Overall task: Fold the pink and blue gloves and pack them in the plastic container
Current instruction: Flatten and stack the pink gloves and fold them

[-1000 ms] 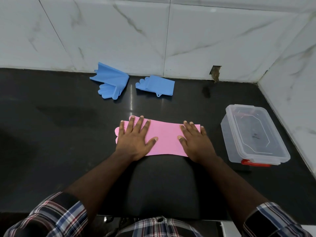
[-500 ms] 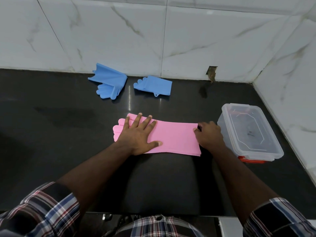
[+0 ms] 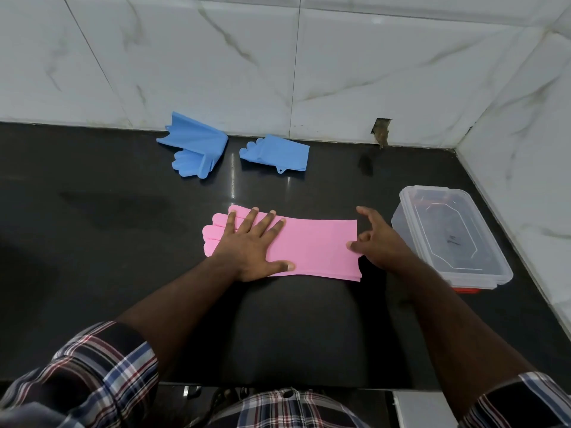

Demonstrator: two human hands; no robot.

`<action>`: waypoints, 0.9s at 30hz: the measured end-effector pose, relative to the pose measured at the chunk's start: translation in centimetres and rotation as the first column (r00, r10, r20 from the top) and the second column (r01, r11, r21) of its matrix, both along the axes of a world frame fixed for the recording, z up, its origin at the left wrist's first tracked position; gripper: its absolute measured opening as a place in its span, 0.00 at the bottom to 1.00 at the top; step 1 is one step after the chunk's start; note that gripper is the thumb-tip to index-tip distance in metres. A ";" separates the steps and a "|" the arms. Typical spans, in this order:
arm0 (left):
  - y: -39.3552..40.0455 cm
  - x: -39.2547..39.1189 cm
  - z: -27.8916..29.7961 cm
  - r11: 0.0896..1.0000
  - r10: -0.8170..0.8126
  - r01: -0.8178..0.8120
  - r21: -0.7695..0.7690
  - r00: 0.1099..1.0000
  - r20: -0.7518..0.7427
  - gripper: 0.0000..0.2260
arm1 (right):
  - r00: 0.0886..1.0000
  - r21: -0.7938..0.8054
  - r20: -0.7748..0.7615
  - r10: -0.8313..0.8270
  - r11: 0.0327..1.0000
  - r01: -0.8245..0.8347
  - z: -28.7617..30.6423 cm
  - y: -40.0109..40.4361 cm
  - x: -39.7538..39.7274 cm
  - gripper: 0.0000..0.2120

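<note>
The pink gloves [image 3: 312,248] lie flat and stacked on the black counter, fingers pointing left, cuff to the right. My left hand [image 3: 250,245] presses flat on their finger end with fingers spread. At the cuff edge my right hand [image 3: 375,239] has its thumb touching the pink edge and its fingers apart above the counter. Two blue gloves lie folded at the back near the wall: the left blue glove [image 3: 194,146] and the right blue glove [image 3: 278,154]. The clear plastic container [image 3: 500,270] stands at the right with its lid on and a red clip at its near end.
White marble-tiled walls close off the back and right side of the counter. A small hole in the wall [image 3: 381,132] sits behind the container. The counter's front edge runs just before my checked shirt.
My right hand slid from the middle of the pink gloves to the cuff end, gripped it, and now has its fingers spread. The left hand stayed pressed on the finger end.
</note>
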State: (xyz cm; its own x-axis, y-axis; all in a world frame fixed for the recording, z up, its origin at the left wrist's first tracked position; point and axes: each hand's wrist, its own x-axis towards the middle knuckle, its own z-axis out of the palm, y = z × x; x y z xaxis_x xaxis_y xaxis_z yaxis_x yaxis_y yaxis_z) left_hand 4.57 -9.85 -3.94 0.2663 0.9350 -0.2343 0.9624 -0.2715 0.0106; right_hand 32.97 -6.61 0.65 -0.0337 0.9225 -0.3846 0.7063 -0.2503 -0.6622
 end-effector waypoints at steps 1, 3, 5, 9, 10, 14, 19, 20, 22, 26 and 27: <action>0.0 0.0 0.0 1.000 0.000 0.000 -0.002 1.000 0.000 0.48 | 0.999 -0.014 0.005 0.042 0.999 -0.042 0.1 -0.2 0.1 0.38; 0.1 0.1 -0.1 1.000 0.001 -0.001 -0.004 1.000 -0.001 0.48 | 0.992 -0.027 0.033 0.120 0.993 -0.119 0.1 -0.4 0.1 0.38; 0.1 0.1 -0.1 1.000 0.000 0.000 -0.009 1.000 -0.006 0.49 | 0.990 -0.048 0.032 0.139 0.989 -0.138 0.3 -0.3 0.1 0.38; 0.1 0.1 0.0 1.000 -0.004 0.004 -0.014 1.000 -0.012 0.49 | 0.991 -0.163 -0.046 0.126 0.978 -0.132 1.0 -0.4 -0.1 0.42; 0.1 0.1 0.0 1.000 -0.005 0.004 -0.017 1.000 -0.013 0.49 | 0.990 -0.176 -0.032 0.140 0.974 -0.143 1.1 -0.4 -0.1 0.43; 0.1 0.1 0.1 1.000 0.003 -0.004 -0.026 1.000 -0.007 0.49 | 0.980 -0.190 0.040 0.193 0.965 -0.182 1.7 -0.4 0.0 0.46; 0.2 0.2 0.4 0.999 0.008 -0.008 -0.054 1.000 -0.006 0.51 | 0.982 -0.234 0.022 0.187 0.956 -0.177 2.2 -0.4 0.1 0.50; 0.3 0.2 0.4 0.998 0.010 -0.010 -0.061 1.000 -0.005 0.51 | 0.984 -0.239 0.009 0.177 0.956 -0.170 2.3 -0.4 0.1 0.51; 0.3 0.2 0.6 0.997 0.014 -0.014 -0.074 1.000 -0.006 0.53 | 0.986 -0.245 -0.012 0.167 0.956 -0.164 2.5 -0.5 0.1 0.52; 0.6 0.3 1.0 0.994 0.025 -0.024 -0.103 1.000 0.000 0.54 | 0.986 -0.256 -0.082 0.147 0.953 -0.164 3.1 -0.8 0.1 0.52; 0.6 0.3 1.2 0.993 0.029 -0.028 -0.115 1.000 0.002 0.54 | 0.985 -0.259 -0.097 0.142 0.952 -0.163 3.2 -0.9 0.2 0.52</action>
State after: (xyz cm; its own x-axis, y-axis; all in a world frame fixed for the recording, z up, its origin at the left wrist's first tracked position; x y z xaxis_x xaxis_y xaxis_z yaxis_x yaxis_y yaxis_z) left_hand 4.91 -9.22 -2.79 0.2409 0.9091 -0.3400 0.9696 -0.2406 0.0437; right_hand 33.16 -7.49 3.89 -0.2049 0.7692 -0.6052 0.6998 -0.3172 -0.6401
